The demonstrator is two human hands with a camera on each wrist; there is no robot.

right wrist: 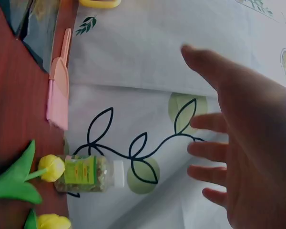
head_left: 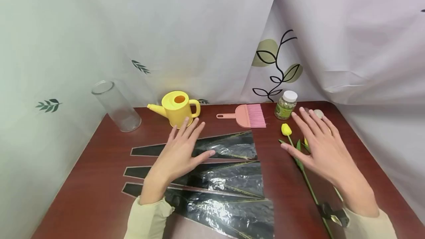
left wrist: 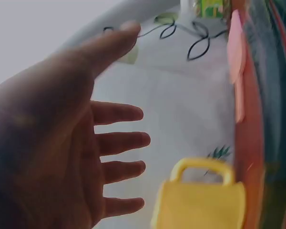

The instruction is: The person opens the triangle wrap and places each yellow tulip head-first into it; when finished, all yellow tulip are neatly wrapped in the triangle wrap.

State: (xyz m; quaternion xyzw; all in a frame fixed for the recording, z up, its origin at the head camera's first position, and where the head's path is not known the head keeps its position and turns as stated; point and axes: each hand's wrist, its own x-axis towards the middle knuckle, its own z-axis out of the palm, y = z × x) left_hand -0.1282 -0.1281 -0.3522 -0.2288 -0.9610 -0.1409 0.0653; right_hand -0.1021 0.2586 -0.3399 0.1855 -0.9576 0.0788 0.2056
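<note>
My left hand (head_left: 174, 161) is held with fingers spread over three black tapered plastic sleeves (head_left: 237, 178), laid in a row. Nothing is in its grasp; the yellow watering can (head_left: 176, 115) stands just beyond its fingertips. With fingers apart, my right hand (head_left: 327, 156) hovers over yellow tulips (head_left: 286, 129) with green stems and holds nothing. It hides part of the second tulip. In the right wrist view, a labelled jar with a white lid (right wrist: 88, 173) and two tulip heads (right wrist: 52, 168) appear beside the empty palm.
A tall clear glass cylinder vase (head_left: 124, 113) stands at the back left. A pink hand brush (head_left: 249, 116) lies at the back middle. Behind my right fingers, a small whitish round thing (head_left: 318, 113) is partly hidden. White leaf-printed cloth (head_left: 206, 47) borders the dark red table (head_left: 83, 194).
</note>
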